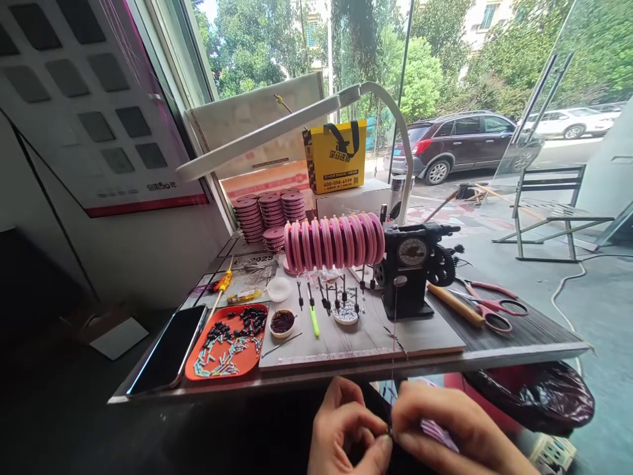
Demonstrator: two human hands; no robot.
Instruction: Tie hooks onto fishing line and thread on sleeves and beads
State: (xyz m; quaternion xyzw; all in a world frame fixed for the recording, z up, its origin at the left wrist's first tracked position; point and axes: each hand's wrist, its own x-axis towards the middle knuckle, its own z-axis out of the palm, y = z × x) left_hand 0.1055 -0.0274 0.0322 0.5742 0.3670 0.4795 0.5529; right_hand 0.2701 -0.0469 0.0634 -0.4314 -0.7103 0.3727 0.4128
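Observation:
In front of the table edge, my left hand (349, 432) pinches thumb against forefinger on a tiny dark piece. My right hand (448, 425) is closed beside it, the fingertips of both hands meeting. A thin line (394, 356) runs down from the black winding machine (406, 274) to my fingertips. Something lilac and ribbed (438, 433) shows at my right hand; I cannot tell whether it is held. Pink spools (333, 242) sit in a row on the machine's shaft. Small black-tipped pieces (324, 300) hang or stand below them.
An orange tray (190, 366) of small black and pale-blue parts lies beside a phone (168, 353). Scissors (494, 320), a wooden-handled tool (452, 305) and a green stick (314, 321) lie on the table. Stacked pink spools (250, 221) stand behind; a black bag (539, 396) hangs at right.

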